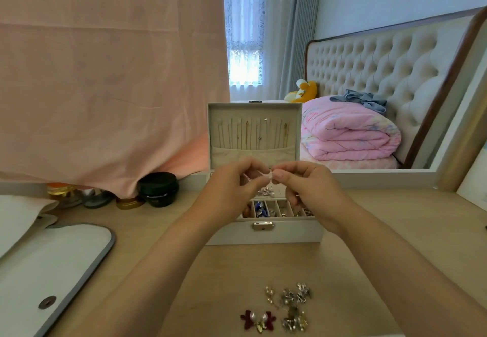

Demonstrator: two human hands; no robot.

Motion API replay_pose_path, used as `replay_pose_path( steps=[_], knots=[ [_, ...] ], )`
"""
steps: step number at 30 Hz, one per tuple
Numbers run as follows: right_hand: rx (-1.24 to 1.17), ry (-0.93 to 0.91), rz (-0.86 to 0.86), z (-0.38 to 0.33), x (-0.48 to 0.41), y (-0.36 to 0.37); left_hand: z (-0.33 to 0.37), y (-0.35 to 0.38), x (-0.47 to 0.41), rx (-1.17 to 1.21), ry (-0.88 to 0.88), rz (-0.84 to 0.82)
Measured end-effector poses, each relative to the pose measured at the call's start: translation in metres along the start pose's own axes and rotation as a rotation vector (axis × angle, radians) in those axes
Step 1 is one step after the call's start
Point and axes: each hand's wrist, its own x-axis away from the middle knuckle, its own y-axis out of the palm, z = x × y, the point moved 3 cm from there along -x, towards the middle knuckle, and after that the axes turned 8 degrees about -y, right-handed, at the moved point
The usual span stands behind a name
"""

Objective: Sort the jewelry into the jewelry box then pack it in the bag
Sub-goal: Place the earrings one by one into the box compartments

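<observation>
— Where are you with it?

— Both my hands are up over the cream rectangular jewelry box, which stands open in the middle of the light wooden desk. My left hand and right hand each pinch the same small pale piece of jewelry between thumb and fingertips, with the other fingers curled. It's too small for me to tell whether it's an earring or a clasp.

— So what makes this step go well?

— I'd hold the piece right above the box. If it slips, it should land in the divided tray rather than on the desk. Then I'd lower it into a slot with like pieces. The near row looks fairly full, so I'd pick a free section.

— And the rest?

— A loose heap of silver and gold jewelry and a pair of dark red bow-shaped earrings lie unsorted at the near edge. The white flat bag with grey trim lies at the left, well apart from the box.
</observation>
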Motion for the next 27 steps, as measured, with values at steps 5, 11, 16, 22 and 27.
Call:
replay_pose_path(
  steps=[5,11,16,22,27],
  knots=[
    [-0.032,-0.007,0.001,0.001,-0.030,-0.002,0.001,0.000,-0.031,-0.018,-0.009,0.004],
    [-0.022,-0.026,0.021,0.012,-0.045,-0.004,-0.011,0.009,-0.049,0.043,-0.024,0.034],
    [0.080,-0.069,0.040,0.017,-0.048,-0.004,-0.018,0.010,-0.054,0.082,-0.041,0.007],
    [0.327,-0.200,-0.022,0.005,-0.048,-0.010,-0.019,0.001,-0.059,0.053,-0.044,-0.015],
    [0.445,-0.325,0.009,0.001,-0.046,-0.012,-0.013,0.004,-0.056,0.019,-0.038,-0.069]
  ],
)
